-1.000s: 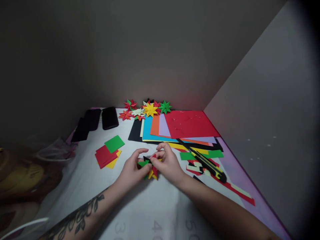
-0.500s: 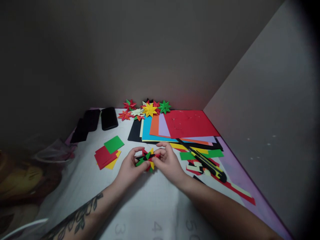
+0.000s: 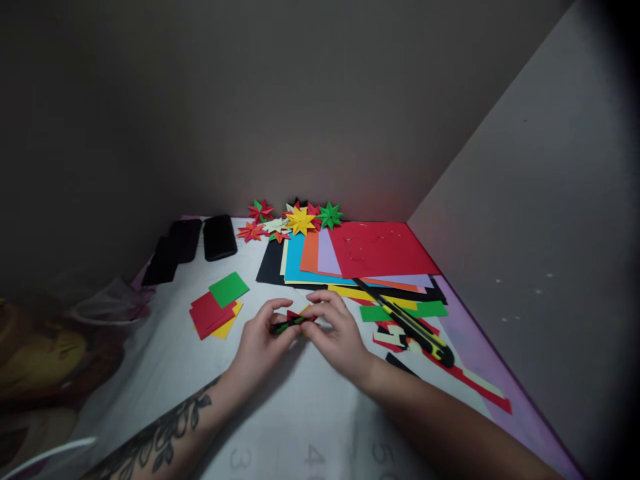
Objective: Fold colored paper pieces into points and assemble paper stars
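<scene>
Between my two hands, above the white sheet, is a folded paper star (image 3: 293, 319) with black, green, red and yellow parts. It is tilted almost edge-on, and my fingers cover much of it. My left hand (image 3: 265, 333) pinches its left side between thumb and fingers. On the other side, my right hand (image 3: 335, 333) grips the star with thumb and fingertips. To the left of my left hand lie paper squares: a green one (image 3: 229, 289), red ones (image 3: 210, 316) and a yellow one (image 3: 230, 325).
Finished paper stars (image 3: 300, 221) cluster at the back by the wall. Coloured paper sheets (image 3: 385, 248) are stacked at the back right. A yellow-black box cutter (image 3: 417, 330) lies over paper strips and scraps (image 3: 395, 338). Two phone-like dark objects, one a black phone (image 3: 220, 238), sit back left.
The star has tipped from facing me to nearly edge-on. My right fingers have moved over its top, while both hands keep hold of it.
</scene>
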Available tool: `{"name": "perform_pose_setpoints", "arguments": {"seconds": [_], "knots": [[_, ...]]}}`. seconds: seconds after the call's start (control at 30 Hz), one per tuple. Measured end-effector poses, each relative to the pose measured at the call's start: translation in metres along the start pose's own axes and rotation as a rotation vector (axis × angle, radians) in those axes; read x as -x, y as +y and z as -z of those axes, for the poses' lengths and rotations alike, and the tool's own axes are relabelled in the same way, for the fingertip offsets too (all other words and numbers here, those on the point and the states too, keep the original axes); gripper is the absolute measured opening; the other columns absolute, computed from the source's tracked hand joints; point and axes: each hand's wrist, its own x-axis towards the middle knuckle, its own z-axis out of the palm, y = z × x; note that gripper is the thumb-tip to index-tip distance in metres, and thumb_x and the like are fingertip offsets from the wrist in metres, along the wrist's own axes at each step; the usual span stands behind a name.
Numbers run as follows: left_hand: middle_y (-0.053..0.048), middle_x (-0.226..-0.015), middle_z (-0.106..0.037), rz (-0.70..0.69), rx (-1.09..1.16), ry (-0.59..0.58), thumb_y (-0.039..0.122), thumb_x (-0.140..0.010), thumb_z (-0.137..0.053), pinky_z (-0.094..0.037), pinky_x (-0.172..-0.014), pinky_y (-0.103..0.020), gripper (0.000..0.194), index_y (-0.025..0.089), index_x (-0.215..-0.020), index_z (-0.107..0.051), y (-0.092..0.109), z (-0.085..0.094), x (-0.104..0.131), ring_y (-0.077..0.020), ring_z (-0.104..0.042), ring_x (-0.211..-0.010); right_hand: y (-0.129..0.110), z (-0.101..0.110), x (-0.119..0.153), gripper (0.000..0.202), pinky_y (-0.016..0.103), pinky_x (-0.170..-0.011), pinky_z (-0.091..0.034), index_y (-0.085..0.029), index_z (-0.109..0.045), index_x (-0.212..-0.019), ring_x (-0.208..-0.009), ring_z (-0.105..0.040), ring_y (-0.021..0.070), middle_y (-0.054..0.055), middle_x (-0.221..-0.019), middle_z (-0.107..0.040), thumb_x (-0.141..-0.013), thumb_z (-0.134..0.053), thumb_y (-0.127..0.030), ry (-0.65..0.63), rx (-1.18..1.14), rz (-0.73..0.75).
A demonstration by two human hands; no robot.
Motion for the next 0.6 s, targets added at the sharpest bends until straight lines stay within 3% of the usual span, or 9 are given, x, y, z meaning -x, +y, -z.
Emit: {"name": "perform_pose_setpoints", "arguments": {"seconds": [0.33, 0.6], "knots": [[0.001, -0.077, -0.067, -0.039, -0.063, 0.011, 0.026, -0.074, -0.062, -0.046, -0.067, -0.023, 0.035, 0.021, -0.107, -0.051, -0.0015, 0.0007, 0.0, -0.0148, -0.063, -0.076, 0.0046, 0.0001, 0.0, 0.011, 0.036, -0.082, -0.045, -0.025, -0.066, -0.082, -0.103, -0.051, 0.0217, 0.007, -0.107, -0.052, -0.077, -0.062, -0.016, -0.008, 0.088, 0.118], [-0.001, -0.082, -0.067, -0.123, -0.218, 0.025, 0.023, -0.077, -0.057, -0.048, -0.065, -0.023, 0.032, 0.022, -0.109, -0.052, -0.0041, 0.0049, 0.0033, -0.0148, -0.064, -0.078, -0.0008, -0.0001, 0.0005, 0.008, 0.038, -0.087, -0.041, -0.022, -0.06, -0.075, -0.101, -0.051, 0.0215, 0.007, -0.101, -0.053, -0.079, -0.055, -0.016, -0.039, 0.069, 0.036]]}}
